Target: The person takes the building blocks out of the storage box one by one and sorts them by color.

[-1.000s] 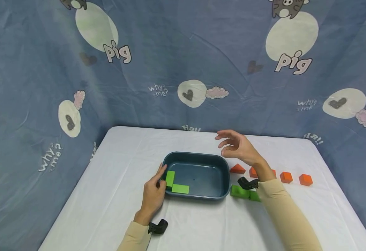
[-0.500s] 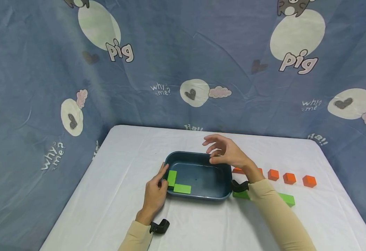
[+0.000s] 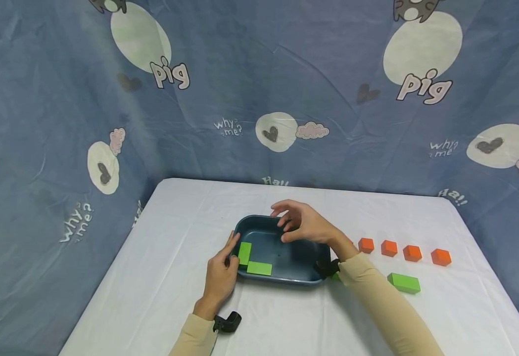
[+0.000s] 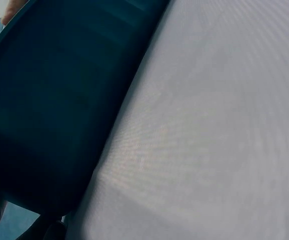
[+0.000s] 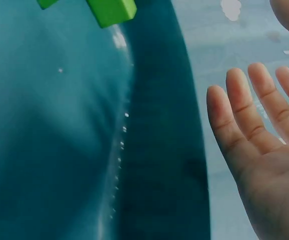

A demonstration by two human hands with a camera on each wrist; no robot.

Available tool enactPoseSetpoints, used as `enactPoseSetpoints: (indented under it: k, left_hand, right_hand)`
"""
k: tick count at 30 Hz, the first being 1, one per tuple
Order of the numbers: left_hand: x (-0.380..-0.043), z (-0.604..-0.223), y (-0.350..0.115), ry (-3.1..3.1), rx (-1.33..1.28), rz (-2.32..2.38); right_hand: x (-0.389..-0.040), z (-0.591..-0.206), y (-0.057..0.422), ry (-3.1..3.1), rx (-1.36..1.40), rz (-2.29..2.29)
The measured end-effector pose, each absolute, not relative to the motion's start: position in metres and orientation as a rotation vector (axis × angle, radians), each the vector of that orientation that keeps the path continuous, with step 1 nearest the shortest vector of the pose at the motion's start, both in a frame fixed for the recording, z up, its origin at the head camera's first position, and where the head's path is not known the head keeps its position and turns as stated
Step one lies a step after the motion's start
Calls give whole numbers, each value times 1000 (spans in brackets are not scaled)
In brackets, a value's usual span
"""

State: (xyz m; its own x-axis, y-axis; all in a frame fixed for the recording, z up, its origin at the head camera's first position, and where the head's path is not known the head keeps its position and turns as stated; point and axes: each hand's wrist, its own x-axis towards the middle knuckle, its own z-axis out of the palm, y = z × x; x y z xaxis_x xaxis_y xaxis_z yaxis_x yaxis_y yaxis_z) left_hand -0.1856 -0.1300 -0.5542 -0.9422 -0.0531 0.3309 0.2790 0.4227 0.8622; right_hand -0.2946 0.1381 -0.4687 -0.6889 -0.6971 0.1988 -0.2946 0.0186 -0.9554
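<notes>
Along the left rim of a dark blue rectangular tray [image 3: 281, 281] rests my left hand [image 3: 219, 279], its fingers extended along the edge and its thumb beside them. Inside the tray's near left corner lie an upper green block [image 3: 244, 253] and a lower green block [image 3: 259, 268], set in an L shape. My right hand [image 3: 308, 225] hovers above the tray's far side with nothing between its fingers. In the right wrist view its fingers [image 5: 242, 97] are extended and spread beside the tray wall. The left wrist view shows the tray wall with dark fingertips below it.
Right of the tray, several orange-red blocks [image 3: 389, 248] stand in a row on the white tablecloth [image 3: 152, 287]. Nearer lies a green block [image 3: 403, 283]; another green piece [image 3: 336, 277] is mostly hidden by the right arm. A patterned blue curtain [image 3: 223, 59] hangs behind.
My right hand has moved left and slightly down, from beyond the tray's right corner to over the tray. My left hand stays at the left rim. The head view has shifted slightly.
</notes>
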Motion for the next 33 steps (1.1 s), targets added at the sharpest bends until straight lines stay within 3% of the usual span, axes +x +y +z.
enactPoseSetpoints:
  k: [17, 33]
  left_hand:
    - [-187, -555, -130, -2353, -223, -1537]
    - [-187, -554, -131, -2358, -212, -1547]
  right_hand:
    - [-295, -488, 110, 1950, -1038, -1545]
    - [-290, -501, 95, 1961, -1124, -1107]
